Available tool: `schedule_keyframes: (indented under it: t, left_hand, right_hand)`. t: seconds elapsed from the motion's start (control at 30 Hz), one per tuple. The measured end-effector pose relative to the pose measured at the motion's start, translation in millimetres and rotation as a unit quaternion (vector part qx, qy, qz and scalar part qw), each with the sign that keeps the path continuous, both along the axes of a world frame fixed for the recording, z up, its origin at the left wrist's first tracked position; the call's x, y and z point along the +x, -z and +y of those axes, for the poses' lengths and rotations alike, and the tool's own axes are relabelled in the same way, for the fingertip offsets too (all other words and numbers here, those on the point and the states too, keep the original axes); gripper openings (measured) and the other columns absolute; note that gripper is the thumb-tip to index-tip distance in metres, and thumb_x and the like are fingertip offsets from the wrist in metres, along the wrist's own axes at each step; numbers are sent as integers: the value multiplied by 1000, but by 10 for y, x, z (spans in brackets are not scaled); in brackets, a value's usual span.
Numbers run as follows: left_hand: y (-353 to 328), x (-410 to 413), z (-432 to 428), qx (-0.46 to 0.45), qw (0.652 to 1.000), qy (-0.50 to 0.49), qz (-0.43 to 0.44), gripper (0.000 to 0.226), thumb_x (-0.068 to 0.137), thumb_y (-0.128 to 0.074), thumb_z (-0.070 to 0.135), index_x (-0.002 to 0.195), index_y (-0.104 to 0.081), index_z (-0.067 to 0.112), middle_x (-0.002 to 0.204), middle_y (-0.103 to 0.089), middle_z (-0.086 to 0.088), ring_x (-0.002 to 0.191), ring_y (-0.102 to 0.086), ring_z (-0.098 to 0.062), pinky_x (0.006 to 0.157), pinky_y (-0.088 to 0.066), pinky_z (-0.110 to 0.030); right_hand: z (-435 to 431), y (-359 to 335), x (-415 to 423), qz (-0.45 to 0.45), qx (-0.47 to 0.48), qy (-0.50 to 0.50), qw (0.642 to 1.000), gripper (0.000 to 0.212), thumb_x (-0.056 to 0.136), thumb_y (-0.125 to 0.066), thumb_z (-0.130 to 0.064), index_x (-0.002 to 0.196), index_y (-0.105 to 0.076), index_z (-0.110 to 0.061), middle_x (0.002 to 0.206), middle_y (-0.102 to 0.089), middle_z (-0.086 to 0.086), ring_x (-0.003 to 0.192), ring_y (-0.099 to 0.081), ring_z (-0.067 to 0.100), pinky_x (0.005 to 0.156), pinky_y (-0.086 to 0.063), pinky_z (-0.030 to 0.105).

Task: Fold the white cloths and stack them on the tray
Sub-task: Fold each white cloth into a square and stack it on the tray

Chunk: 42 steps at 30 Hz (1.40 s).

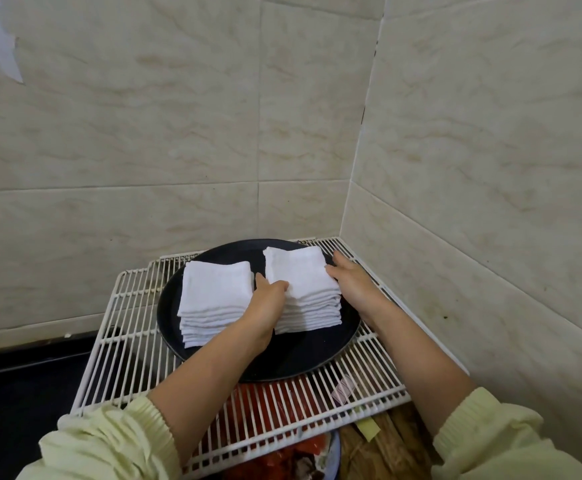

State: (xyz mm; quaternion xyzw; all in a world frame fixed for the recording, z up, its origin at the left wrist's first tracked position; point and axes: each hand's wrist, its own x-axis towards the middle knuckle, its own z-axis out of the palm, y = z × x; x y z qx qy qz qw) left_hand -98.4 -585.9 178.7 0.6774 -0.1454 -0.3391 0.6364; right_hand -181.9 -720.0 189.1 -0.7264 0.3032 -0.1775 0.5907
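Two neat stacks [213, 292] on tray [300, 358]; L hand [268, 303], R hand [355, 282] prob. clasp right stack [300, 271].

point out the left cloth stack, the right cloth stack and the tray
left cloth stack [215, 285], head view, top cloth's middle
right cloth stack [299, 271], head view, top cloth's middle
tray [303, 355], head view, bare near part
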Motion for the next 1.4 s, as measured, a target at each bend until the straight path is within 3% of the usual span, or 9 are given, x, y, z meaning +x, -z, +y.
schedule_keyframes:
  t: [0.17, 0.3, 0.5, 0.67, 0.93, 1.07, 1.17, 1.27, 1.4]
  left_hand:
    - [-245, -41, -24, 16, 950, 44, -308, 61, 103, -34, 20, 154, -2, 17, 162, 8, 0, 148, 11, -15, 119, 1, -35]
    - [-229, 178, -15, 226, 805, 132, -533, 58, 103, -29, 27, 154, -8, 9, 162, 8, -4, 148, 17, -24, 118, 7, -44]
    - [-79, 404, 101, 303, 751, 191, -554, 69, 101, -29, 42, 154, 5, 12, 160, 18, -3, 146, 22, -20, 119, 9, -43]
    - [-40, 365, 56, 297, 746, 216, -556, 75, 100, -30, 48, 153, 7, 11, 159, 21, -7, 147, 20, -19, 119, 9, -40]
    - [-101, 368, 42, 266, 781, 223, -519, 73, 100, -33, 45, 154, 5, 13, 159, 21, -10, 147, 19, -21, 119, 8, -38]
    - [-148, 370, 83, 225, 766, 202, -567, 68, 100, -35, 43, 155, -5, 15, 161, 14, -6, 147, 18, -18, 119, 10, -37]
    - [-188, 308, 116, 209, 715, 262, -614, 70, 97, -37, 53, 153, -20, 15, 162, 7, -2, 148, 15, -14, 120, 11, -37]
    - [-158, 276, 134, 226, 673, 289, -642, 73, 94, -39, 59, 151, -28, 15, 162, 2, -2, 148, 12, -14, 120, 10, -37]
    - [-44, 290, 143, 244, 636, 287, -674, 76, 94, -41, 57, 153, -19, 15, 163, 0, -3, 149, 9, -15, 120, 11, -34]
  right_hand:
    - [-66, -125, 27, -60, -131, -15, 989, 42, 100, -41, -4, 142, -46, -8, 141, -49, -2, 129, -47, 11, 103, -37, 15]
    - [-104, -80, 90, 51, -281, -115, 951, 44, 103, -39, -13, 147, -37, -13, 157, -30, 0, 147, -20, 12, 118, -15, 24]
    - [-161, -14, 31, 175, -404, -161, 883, 54, 104, -36, -28, 154, -17, -23, 163, -6, -7, 149, 4, 10, 118, -1, 28]
    - [-199, 56, -22, 179, -408, -149, 883, 54, 103, -39, -26, 154, -20, -22, 163, -8, -5, 150, 1, 11, 119, -2, 28]
    - [-195, 66, -2, 44, -181, -88, 979, 50, 98, -49, -12, 147, -39, -17, 156, -30, -4, 146, -21, 13, 119, -16, 32]
    - [-185, -1, 50, -17, -119, 32, 992, 36, 96, -49, -7, 130, -58, -8, 135, -57, 5, 127, -50, 19, 108, -37, 32]
    - [-202, 12, -33, 14, -170, 104, 980, 17, 89, -55, -16, 84, -71, -14, 97, -73, 4, 94, -67, 23, 92, -52, 46]
    - [-158, -40, -204, 115, -220, 64, 967, 40, 92, -53, -31, 73, -68, 0, 63, -69, 5, 55, -62, 18, 67, -53, 36]
    - [-73, -69, -299, 209, -216, -32, 953, 50, 98, -42, -44, 66, -64, -11, 61, -66, 3, 59, -59, 14, 66, -43, 29]
